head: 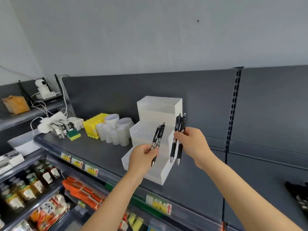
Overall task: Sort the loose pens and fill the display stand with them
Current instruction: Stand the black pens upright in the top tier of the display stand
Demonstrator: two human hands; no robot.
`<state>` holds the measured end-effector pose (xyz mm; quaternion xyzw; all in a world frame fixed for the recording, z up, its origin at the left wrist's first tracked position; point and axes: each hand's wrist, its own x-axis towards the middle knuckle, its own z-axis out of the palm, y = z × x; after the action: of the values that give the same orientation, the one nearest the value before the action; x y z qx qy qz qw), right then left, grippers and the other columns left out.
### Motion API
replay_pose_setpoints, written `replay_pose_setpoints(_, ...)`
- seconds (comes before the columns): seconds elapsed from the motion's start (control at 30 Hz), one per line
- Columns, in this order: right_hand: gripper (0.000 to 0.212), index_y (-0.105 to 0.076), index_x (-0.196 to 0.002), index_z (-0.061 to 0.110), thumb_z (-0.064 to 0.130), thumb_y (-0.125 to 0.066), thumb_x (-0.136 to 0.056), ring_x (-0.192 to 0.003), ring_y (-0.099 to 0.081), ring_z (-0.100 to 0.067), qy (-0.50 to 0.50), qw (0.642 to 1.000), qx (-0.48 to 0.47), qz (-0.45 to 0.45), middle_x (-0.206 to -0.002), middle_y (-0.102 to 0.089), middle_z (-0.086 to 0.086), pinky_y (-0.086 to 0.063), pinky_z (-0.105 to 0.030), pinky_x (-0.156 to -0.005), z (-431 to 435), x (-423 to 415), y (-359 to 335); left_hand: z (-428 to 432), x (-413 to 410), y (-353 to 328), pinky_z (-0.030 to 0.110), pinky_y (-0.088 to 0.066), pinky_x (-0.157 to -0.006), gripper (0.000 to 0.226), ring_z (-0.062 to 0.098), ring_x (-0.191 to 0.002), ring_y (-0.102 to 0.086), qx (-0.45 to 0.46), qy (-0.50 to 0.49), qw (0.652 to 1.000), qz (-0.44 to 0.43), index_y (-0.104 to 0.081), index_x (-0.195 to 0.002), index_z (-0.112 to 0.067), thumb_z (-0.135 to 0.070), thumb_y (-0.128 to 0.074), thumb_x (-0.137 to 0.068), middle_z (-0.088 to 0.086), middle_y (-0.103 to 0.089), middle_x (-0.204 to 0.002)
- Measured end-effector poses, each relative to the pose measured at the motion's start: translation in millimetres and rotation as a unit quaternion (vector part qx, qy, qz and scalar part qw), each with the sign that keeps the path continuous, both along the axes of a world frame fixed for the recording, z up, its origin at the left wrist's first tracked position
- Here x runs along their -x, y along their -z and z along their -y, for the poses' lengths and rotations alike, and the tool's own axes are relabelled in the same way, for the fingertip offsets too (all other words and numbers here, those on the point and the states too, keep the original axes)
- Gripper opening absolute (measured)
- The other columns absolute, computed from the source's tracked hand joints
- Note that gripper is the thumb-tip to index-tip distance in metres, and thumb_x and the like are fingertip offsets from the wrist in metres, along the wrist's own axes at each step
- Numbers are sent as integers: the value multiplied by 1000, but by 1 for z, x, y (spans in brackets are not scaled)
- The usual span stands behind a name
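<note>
Step in hand, as I judge it: pens gathered and held up for sorting, loading not yet begun. Both hands are raised in front of the display stand, a white stepped block with rows of holes on top of each step. Every hole I can see is empty.

Left hand: fingers curled round the lower barrels of the left bunch, two black click pens by the look of it. Tips point down toward the near edge, clips lean up and right.

Right hand: thumb and fingers pinch the right bunch at mid-barrel. Two pens for certain, perhaps a third behind. These hang nearly upright, tips down.

Position: the stand sits on the dark shelf directly beyond the hands. The left bunch overlaps the middle step, the right bunch the stand's right side. Whether any pen touches the plastic I cannot tell.

Next move, my guess: free one pen, keep it upright with the tip down, line it up with a single hole and lower it in. The holes look narrow and close-set, so one pen at a time.

A dark heap lies at the right edge, well apart from the hands. It is blurred, probably more loose pens.
</note>
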<state>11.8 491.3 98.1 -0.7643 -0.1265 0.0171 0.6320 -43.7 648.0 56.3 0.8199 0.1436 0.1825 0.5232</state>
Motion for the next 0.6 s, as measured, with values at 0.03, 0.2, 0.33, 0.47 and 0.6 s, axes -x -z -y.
replay_pose_setpoints(0.03, 35, -27, -66, 15, 13, -55, -86, -55, -21, -17, 6, 1000, 5, 9, -58, -26, 1, -17, -27, -52, -11, -12, -2, -13, -13, -2, 29, -29, -58, 34, 18, -55, -37, -5, -2, 1000, 5, -54, -71, 8, -20, -62, -90, 8, -45, -59)
replay_pose_setpoints(0.2, 34, -30, -64, 14, 15, -55, -88, -54, -25, -15, 27, 998, 36, 48, -57, -32, 3, -23, -24, -50, -61, -61, -16, -69, -62, -16, 32, -35, -55, 27, 18, -57, -45, 9, 24, 1000, 15, -56, -77, 10, -14, -58, -89, 14, -57, -64)
replay_pose_setpoints(0.33, 30, -35, -68, 11, 19, -56, -87, -57, -27, -17, 45, 997, 41, 54, -61, -34, 0, -24, -27, -53, -87, -82, -17, -103, -86, -21, 31, -35, -57, 15, 16, -60, -48, 28, 49, 998, 32, -60, -77, 1, -9, -58, -88, 16, -58, -65)
replay_pose_setpoints(0.47, 35, -33, -63, 13, 17, -57, -88, -48, -24, -9, 88, 993, 37, 74, -56, -32, 4, -21, -16, -42, -108, -94, -19, -128, -111, -23, 28, -43, -62, 11, 17, -65, -57, 54, 39, 997, 47, -62, -80, -5, -7, -57, -90, 7, -63, -67)
replay_pose_setpoints(0.6, 37, -34, -61, 14, 17, -59, -88, -48, -24, -9, 122, 989, 28, 83, -53, -31, 8, -22, -16, -44, -128, -100, -21, -147, -132, -28, 21, -51, -70, 19, 7, -78, -67, 82, 64, 993, 63, -59, -93, -18, -6, -46, -98, -4, -72, -86)
